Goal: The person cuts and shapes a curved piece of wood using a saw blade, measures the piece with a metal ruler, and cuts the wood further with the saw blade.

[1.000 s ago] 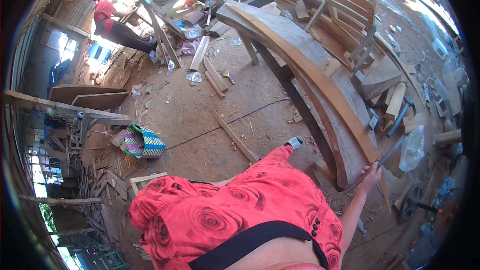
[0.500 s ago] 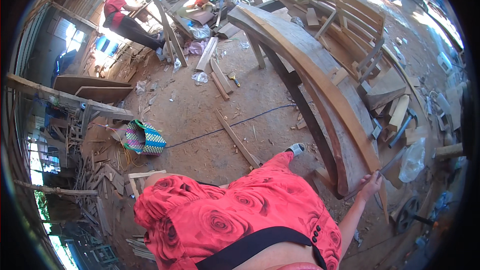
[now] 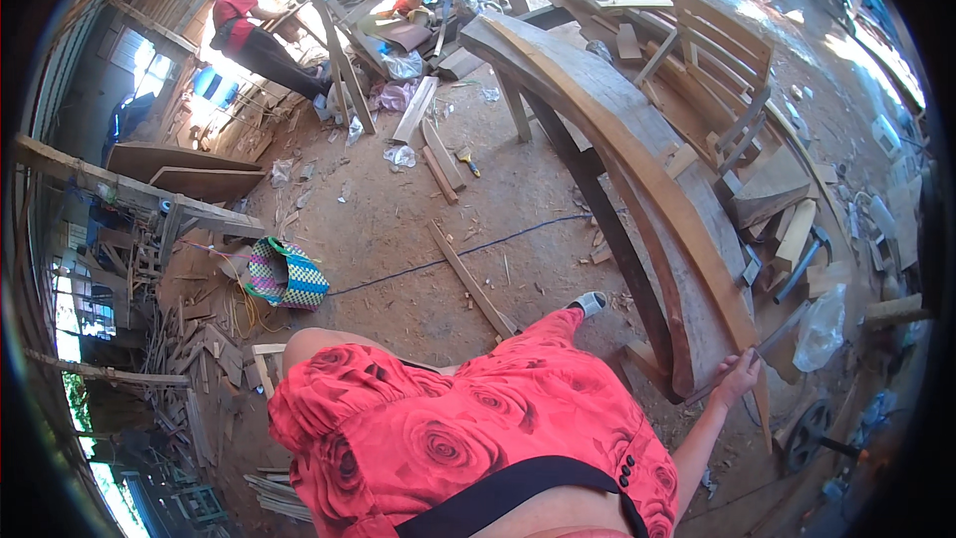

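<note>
At the lower right, my right hand (image 3: 737, 377) is closed beside the near end of a long, curved orange-brown board (image 3: 687, 224). A thin dark strip (image 3: 782, 326) runs crosswise at that end and seems to pass through my fingers; its exact kind does not show. The curved board rests along a thick grey wooden slab (image 3: 597, 90), which reaches away toward the top of the view. Nowhere in the picture does my left hand appear.
Wood offcuts (image 3: 797, 229) and a clear plastic bag (image 3: 822, 329) lie right of the slab. A slatted wooden piece (image 3: 722, 35) stands beyond. On the dirt floor are a stick (image 3: 468, 274), a dark cord (image 3: 458, 251) and a woven basket (image 3: 289, 274). Another person (image 3: 239, 25) works far left.
The whole view has shifted slightly. My right hand stays at the near end of the curved board, its fingers still closed, with hardly any movement against the wood.
</note>
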`<state>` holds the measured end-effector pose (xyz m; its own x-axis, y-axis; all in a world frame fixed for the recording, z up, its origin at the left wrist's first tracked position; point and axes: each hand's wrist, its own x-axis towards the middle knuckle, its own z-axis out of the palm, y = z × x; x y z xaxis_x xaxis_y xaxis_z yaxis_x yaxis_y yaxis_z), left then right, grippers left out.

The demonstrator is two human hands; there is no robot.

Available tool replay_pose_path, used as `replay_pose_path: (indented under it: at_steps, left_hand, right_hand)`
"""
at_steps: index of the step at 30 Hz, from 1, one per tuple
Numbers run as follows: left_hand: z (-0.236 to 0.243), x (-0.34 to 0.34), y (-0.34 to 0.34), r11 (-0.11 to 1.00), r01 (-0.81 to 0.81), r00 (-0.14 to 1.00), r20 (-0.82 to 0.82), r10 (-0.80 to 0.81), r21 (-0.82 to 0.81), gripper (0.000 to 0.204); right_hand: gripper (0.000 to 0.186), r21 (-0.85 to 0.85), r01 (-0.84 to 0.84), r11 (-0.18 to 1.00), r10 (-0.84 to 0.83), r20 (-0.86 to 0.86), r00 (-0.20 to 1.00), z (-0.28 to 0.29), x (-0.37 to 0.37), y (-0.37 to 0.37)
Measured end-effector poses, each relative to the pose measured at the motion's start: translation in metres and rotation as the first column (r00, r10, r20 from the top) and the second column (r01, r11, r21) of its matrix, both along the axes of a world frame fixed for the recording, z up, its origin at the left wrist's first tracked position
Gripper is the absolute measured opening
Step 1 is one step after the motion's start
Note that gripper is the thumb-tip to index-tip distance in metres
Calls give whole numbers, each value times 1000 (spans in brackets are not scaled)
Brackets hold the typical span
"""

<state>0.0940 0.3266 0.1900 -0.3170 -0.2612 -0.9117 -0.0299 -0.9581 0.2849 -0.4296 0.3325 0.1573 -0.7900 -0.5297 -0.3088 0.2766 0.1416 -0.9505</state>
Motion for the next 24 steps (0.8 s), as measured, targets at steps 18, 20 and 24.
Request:
replay_pose_path:
  at_steps: [18,20,24]
  left_hand:
    - [4,6,7,993,-97,995,-26,99,60,42]
    - [5,6,8,992,-109,994,-26,111,69,42]
    - [5,6,8,989,-123,992,-27,125,84,42]
  right_hand:
    - [17,4,19,1000,-19,-6,1000,5,5,-3]
    - [16,9,22,1000,-22,-9,1000,6,4,-2]
    - [16,11,25,1000,-24,-6,1000,7,6,-4]
